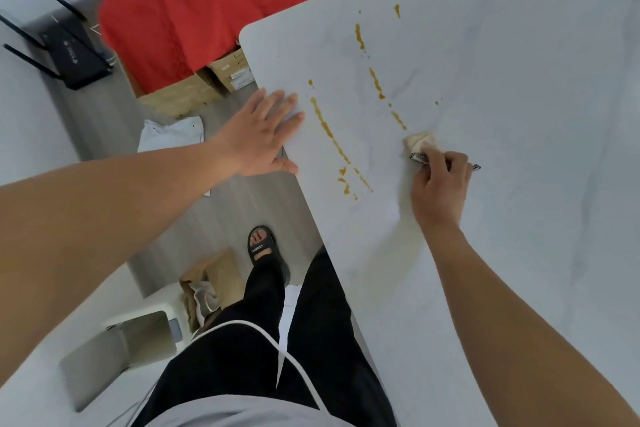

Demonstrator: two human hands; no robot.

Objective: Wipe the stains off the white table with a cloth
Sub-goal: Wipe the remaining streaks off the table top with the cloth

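White table [519,45] w/ faint grey veins, mustard-yellow stains [325,125]; cloth [420,144] beige, edge maybe blk/white check; red fabric [166,21].

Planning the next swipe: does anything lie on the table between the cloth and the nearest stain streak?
Nothing visible does. The folded beige cloth, gripped by the right hand, sits short of the nearer orange-brown stain streak, with only bare white table between. The left hand rests flat at the table's edge.

Red fabric [166,21] draped over cardboard boxes [228,71] at eleven o'clock; black router [74,52] with antennas at ten o'clock; crumpled white sheet [171,133] on grey floor [194,239] at nine; brown paper bag [214,274] beside black sandal [263,248] near six
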